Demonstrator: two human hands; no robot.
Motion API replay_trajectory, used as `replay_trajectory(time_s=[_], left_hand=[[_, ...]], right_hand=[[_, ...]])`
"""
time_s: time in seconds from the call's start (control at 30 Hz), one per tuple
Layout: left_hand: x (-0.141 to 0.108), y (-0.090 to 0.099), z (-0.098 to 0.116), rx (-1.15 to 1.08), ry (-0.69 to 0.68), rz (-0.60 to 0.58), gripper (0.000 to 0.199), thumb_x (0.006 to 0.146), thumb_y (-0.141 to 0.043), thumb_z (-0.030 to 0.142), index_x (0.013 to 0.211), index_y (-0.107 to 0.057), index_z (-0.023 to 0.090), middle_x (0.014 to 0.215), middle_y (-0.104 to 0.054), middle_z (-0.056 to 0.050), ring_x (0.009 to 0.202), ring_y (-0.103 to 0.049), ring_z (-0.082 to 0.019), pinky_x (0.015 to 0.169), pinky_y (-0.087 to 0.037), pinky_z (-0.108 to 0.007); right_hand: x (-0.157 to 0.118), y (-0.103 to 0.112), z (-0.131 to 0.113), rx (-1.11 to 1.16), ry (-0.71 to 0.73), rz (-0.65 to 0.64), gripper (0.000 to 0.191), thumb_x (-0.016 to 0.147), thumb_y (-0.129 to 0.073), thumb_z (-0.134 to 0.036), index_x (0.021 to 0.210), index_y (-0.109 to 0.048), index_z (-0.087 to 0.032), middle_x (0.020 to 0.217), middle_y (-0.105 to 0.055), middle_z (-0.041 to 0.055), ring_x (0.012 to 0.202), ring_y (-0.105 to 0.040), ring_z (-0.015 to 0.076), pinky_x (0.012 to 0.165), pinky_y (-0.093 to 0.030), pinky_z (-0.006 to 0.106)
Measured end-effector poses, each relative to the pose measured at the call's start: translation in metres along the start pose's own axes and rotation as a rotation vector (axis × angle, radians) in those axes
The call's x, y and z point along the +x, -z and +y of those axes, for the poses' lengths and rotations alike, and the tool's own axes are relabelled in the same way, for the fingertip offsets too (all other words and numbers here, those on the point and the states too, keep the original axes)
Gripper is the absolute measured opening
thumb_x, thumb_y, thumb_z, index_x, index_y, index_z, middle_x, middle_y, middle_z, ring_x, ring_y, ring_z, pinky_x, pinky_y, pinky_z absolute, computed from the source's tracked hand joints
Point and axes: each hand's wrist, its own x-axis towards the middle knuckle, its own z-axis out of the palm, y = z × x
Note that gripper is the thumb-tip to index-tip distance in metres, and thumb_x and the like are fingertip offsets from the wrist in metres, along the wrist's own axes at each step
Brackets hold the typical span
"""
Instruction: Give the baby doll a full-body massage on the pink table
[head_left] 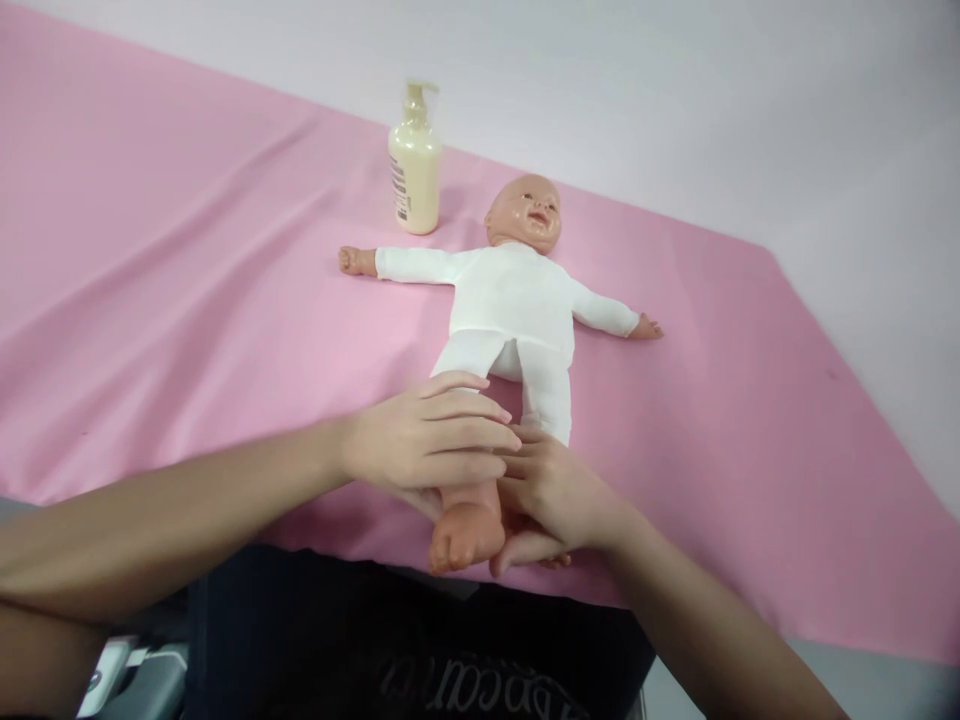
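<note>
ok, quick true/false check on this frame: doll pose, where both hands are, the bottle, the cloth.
1. The plastic baby doll in white clothes lies face up on the pink cloth. True.
2. The left hand rests on the cream pump bottle. False: it lies over the doll's lower leg, by the bare foot.
3. The right hand is at the doll's feet too, touching the left hand's fingertips. True.
4. The pump bottle lies tipped over. False: it stands upright beside the doll's head.
5. The doll's arms are folded on its chest. False: they are spread out sideways.
</note>
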Motion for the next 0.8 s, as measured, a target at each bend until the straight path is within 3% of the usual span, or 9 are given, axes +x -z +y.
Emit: replay_trajectory(time_s=[0.13,0.23,0.4,0.57,0.67,0.8], left_hand=[[-0.003,-0.004,-0.003,-0.156,0.086,-0.070,0.041,0.093,-0.054,0.063,0.104,-0.067,0.026,0.110,-0.074,-0.007,0.108,-0.065,-0.023,0.109,-0.047,-0.046],[-0.003,-0.007,-0.004,-0.242,0.095,-0.071,0.047,0.088,-0.055,0.069,0.099,-0.067,0.025,0.098,-0.073,-0.006,0.097,-0.065,-0.023,0.101,-0.051,-0.044],[0.002,-0.009,0.000,-0.251,0.078,-0.091,0.040,0.083,-0.060,0.062,0.088,-0.065,0.023,0.081,-0.068,-0.005,0.082,-0.064,-0.023,0.089,-0.053,-0.043],[0.008,-0.012,0.011,-0.286,0.102,-0.206,0.026,0.075,-0.061,0.047,0.080,-0.065,0.022,0.074,-0.067,-0.004,0.075,-0.061,-0.023,0.083,-0.052,-0.042],[0.010,-0.017,0.014,-0.304,0.110,-0.314,0.021,0.071,-0.064,0.042,0.074,-0.063,0.022,0.068,-0.064,-0.003,0.072,-0.058,-0.022,0.079,-0.051,-0.041],[0.009,-0.023,0.016,-0.325,0.098,-0.351,0.021,0.068,-0.067,0.041,0.071,-0.061,0.021,0.067,-0.063,-0.003,0.071,-0.056,-0.022,0.079,-0.050,-0.041]], right_hand=[[-0.001,0.008,0.006,0.006,-0.051,-0.087,0.072,0.099,-0.025,-0.073,0.086,-0.067,-0.016,0.074,-0.066,0.0057,0.074,-0.060,0.0201,0.087,-0.049,0.040],[-0.001,0.015,0.012,-0.027,-0.100,-0.112,0.077,0.101,-0.017,-0.071,0.078,-0.065,-0.017,0.065,-0.061,0.0042,0.067,-0.056,0.0186,0.086,-0.047,0.039],[0.000,0.017,0.018,-0.024,-0.144,-0.100,0.078,0.103,-0.008,-0.067,0.071,-0.059,-0.018,0.063,-0.056,0.0037,0.062,-0.048,0.0168,0.073,-0.043,0.035],[-0.001,0.016,0.018,0.069,-0.190,0.071,0.069,0.103,-0.008,-0.065,0.067,-0.046,-0.021,0.059,-0.047,0.0003,0.057,-0.041,0.0154,0.066,-0.039,0.033],[-0.003,0.016,0.016,0.171,-0.217,0.207,0.065,0.103,-0.009,-0.066,0.069,-0.044,-0.022,0.061,-0.049,0.0002,0.058,-0.042,0.0158,0.067,-0.040,0.034],[-0.004,0.014,0.012,0.299,-0.268,0.408,0.063,0.103,-0.010,-0.065,0.071,-0.043,-0.022,0.065,-0.054,0.0010,0.060,-0.046,0.0160,0.073,-0.044,0.037]])
